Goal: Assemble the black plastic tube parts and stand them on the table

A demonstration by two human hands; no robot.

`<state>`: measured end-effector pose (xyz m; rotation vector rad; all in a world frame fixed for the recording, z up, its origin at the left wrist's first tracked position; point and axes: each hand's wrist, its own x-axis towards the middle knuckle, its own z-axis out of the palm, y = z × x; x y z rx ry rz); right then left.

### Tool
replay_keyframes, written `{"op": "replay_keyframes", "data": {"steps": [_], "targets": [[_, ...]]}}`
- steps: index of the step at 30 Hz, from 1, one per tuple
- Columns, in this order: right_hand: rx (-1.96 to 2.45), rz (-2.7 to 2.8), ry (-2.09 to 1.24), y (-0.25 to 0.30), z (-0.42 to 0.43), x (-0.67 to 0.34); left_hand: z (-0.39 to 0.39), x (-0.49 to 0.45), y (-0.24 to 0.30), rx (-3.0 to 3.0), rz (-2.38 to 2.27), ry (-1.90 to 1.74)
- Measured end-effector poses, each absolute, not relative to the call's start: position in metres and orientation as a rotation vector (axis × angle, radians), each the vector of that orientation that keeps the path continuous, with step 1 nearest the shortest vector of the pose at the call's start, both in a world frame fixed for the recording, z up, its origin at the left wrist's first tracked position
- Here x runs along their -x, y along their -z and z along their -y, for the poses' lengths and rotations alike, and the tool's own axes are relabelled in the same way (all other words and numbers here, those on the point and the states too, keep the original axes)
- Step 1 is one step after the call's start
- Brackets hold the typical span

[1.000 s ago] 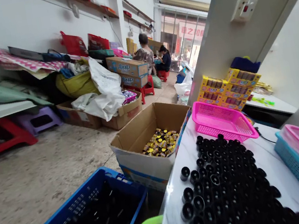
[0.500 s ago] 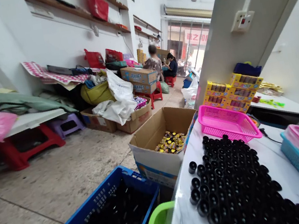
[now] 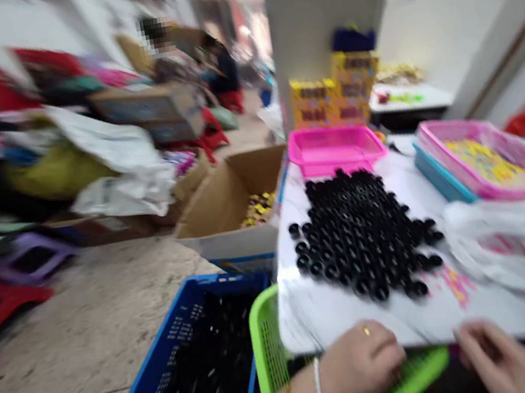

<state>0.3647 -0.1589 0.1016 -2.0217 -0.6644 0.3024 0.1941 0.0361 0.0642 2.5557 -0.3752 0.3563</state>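
Observation:
The picture is smeared by motion. My left hand (image 3: 358,366), with a ring and wrist bands, lies at the white table's (image 3: 323,311) front edge, its fingers curled over the rim of a green basket (image 3: 267,345). My right hand (image 3: 499,359) is at the bottom right, just below the table edge and by the basket's right end. Its fingers are bent, and what they hold, if anything, is hidden. A dense cluster of small black caps (image 3: 360,233) stands on the table beyond both hands.
A pink tray (image 3: 335,150) sits behind the caps; a pink tray of coloured bits in a blue one (image 3: 484,161) and a white bag (image 3: 520,246) lie right. On the floor left are a blue crate (image 3: 186,372) and an open carton (image 3: 228,206). People sit far back.
The view has swung right and down. Both my hands have come into view at the table's front edge, and the green basket now reaches under them.

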Motion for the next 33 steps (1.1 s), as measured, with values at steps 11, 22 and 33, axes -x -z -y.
{"op": "replay_keyframes", "data": {"steps": [11,22,33], "targets": [[2.226,1.062,0.167,-0.062,0.146,-0.400,-0.040,-0.192,-0.065,-2.340,0.481,-0.373],[2.216,1.346,0.309,-0.048,0.160,-0.383,-0.046,-0.220,-0.073,-2.874,-0.221,-0.766],[2.046,1.658,0.035,-0.065,0.185,-0.374,-0.036,-0.207,-0.064,-2.659,-0.002,-0.956]]}}
